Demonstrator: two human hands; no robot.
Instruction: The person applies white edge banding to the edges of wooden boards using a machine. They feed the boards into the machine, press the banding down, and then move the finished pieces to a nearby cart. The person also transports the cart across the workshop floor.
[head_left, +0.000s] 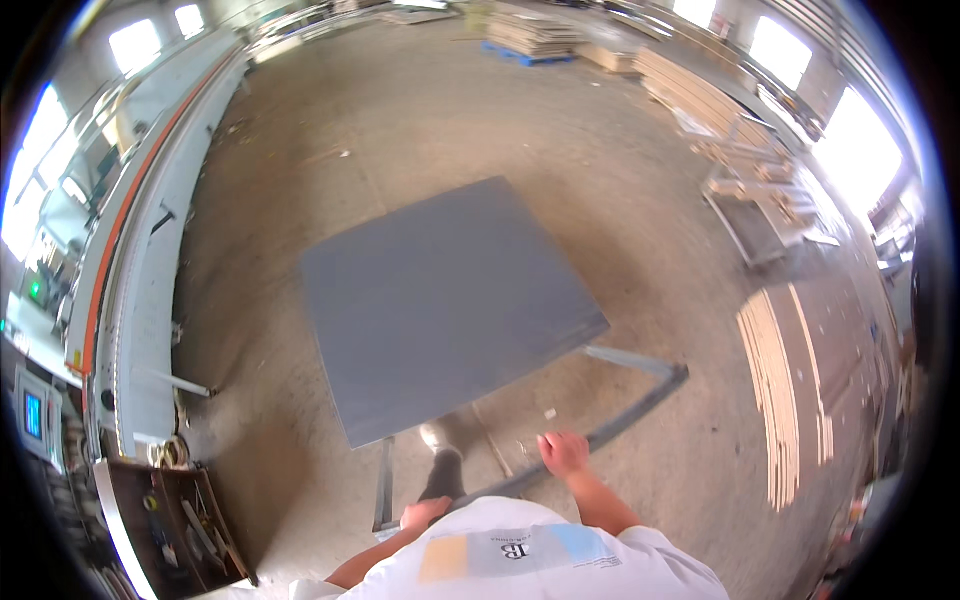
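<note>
In front of me a large dark grey panel (450, 300) lies flat on a low metal frame, most of which is hidden beneath it. The frame's grey push bar (640, 405) runs crosswise close to my body. My left hand (425, 513) is closed around the bar near its left end, partly covered by my white shirt. Further along, my right hand (565, 455) is closed on the bar, its thumb side toward the left. One of my feet (435, 435) shows between the bar and the panel.
A long machine (150, 260) with an orange stripe lines the left side. An open drawer of tools (180, 525) stands near left. Stacked boards (800, 380) lie at right, with a metal rack (755, 215) beyond. Far back, more boards (525, 32) rest on a blue pallet.
</note>
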